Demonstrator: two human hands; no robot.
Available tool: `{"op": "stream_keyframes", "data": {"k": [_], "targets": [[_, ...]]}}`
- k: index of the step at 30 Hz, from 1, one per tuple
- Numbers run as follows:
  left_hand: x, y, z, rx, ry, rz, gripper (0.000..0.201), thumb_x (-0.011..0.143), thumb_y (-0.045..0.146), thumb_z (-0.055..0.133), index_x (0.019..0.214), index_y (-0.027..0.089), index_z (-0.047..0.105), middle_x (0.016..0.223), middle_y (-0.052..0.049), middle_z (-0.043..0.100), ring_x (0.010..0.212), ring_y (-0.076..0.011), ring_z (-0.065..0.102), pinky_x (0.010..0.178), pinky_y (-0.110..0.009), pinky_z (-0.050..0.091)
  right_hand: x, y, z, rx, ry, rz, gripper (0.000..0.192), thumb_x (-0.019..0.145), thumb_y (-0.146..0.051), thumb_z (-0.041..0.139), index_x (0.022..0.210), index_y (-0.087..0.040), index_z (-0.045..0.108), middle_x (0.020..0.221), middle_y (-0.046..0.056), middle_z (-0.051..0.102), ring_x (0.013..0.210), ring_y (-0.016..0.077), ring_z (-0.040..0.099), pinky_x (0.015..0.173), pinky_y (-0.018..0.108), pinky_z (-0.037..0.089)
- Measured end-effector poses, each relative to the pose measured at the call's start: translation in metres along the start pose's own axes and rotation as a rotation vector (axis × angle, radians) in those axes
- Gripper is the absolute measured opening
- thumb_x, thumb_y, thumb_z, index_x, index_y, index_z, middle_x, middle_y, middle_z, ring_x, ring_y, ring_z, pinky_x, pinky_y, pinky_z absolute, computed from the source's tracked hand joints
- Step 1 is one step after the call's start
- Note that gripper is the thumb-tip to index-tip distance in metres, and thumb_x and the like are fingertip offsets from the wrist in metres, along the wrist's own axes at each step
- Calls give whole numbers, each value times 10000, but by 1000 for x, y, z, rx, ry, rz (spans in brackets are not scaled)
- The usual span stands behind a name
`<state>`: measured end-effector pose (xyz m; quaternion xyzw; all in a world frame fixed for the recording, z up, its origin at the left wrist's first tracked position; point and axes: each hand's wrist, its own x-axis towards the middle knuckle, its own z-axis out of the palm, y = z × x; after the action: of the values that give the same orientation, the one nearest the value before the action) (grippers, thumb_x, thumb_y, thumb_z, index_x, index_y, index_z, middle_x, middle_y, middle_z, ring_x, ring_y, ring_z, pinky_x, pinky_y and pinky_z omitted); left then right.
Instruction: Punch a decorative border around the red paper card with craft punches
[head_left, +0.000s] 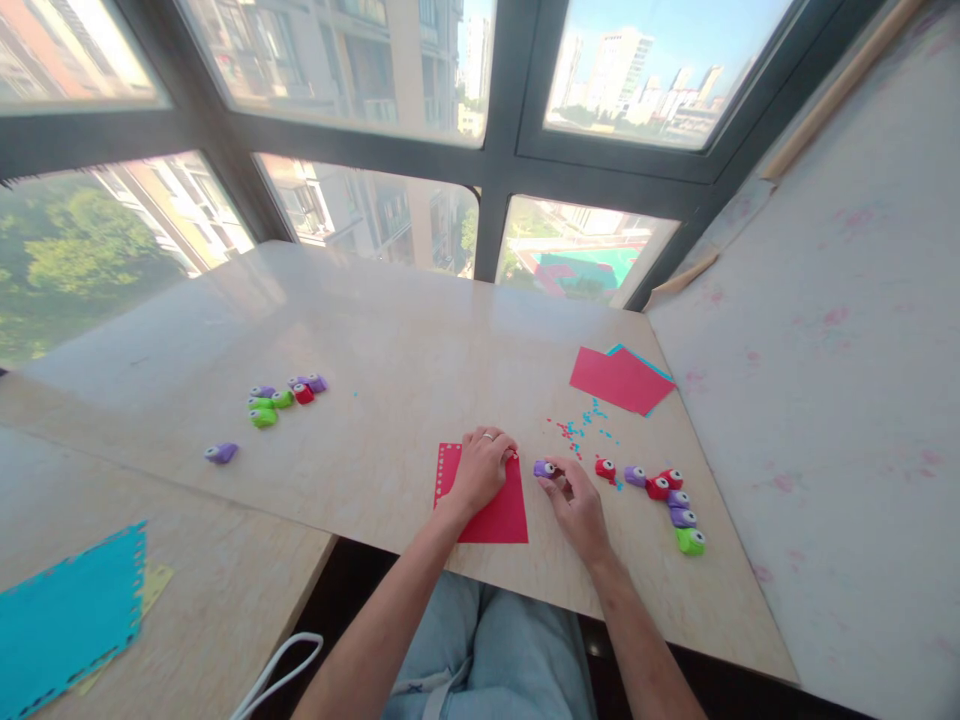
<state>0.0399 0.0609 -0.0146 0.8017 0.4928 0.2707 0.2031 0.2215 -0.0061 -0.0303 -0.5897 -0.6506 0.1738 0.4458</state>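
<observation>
Red sheet (pixel 496 522) lies on tabletop (pixel 420 340); holes down visible left edge. Right, bottom edges left unpunched, we judge. Our left hand (pixel 484 468) rests on sheet, fingers curled, grip unclear. Right hand (pixel 579 502) pinches purple punch (pixel 542 468) beside it.

Left hand (pixel 486 468) hides part of the red sheet (pixel 496 518) — blue sheet (pixel 71 620) cropped at left.

Head camera looks forward, down at table (pixel 405 350)

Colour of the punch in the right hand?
Purple: the punch in the right hand, best seen in the head view.
</observation>
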Motion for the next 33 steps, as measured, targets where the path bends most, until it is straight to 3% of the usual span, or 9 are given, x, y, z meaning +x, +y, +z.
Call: {"op": "stream_keyframes", "data": {"k": [6, 13, 23, 33], "targets": [[2, -4, 1, -126, 16, -42, 240, 928, 103, 498, 1022, 213, 690, 1013, -43, 725, 1025, -207, 590, 927, -363, 388, 18, 11, 2, -55, -103, -130, 172, 950, -338, 547, 1046, -232, 643, 1001, 85, 695, 947, 249, 643, 877, 418, 519], [8, -3, -1, -202, 3, -127, 224, 887, 150, 603, 1061, 224, 722, 976, -36, 752, 1023, -220, 620, 966, -386, 402, 31, 21, 5, -97, -150, -226, 223, 952, -326, 546, 1119, -247, 669, 1092, 93, 713, 1041, 271, 638, 937, 470, 497], [23, 9, -7, -201, -88, -308, 146, 835, 208, 668, 937, 208, 771, 868, -49, 761, 887, -205, 671, 865, -327, 469, 31, 18, 6, -109, -163, -226, 237, 961, -348, 544, 1135, -254, 673, 1101, 97, 711, 1055, 274, 635, 936, 471, 497], [28, 12, -8, -248, -117, -369, 138, 819, 211, 669, 903, 217, 779, 872, -39, 770, 841, -173, 691, 842, -288, 479, 32, 18, 4, -84, -160, -178, 230, 944, -368, 573, 1114, -256, 681, 1097, 86, 713, 1050, 266, 636, 943, 463, 491]]}}
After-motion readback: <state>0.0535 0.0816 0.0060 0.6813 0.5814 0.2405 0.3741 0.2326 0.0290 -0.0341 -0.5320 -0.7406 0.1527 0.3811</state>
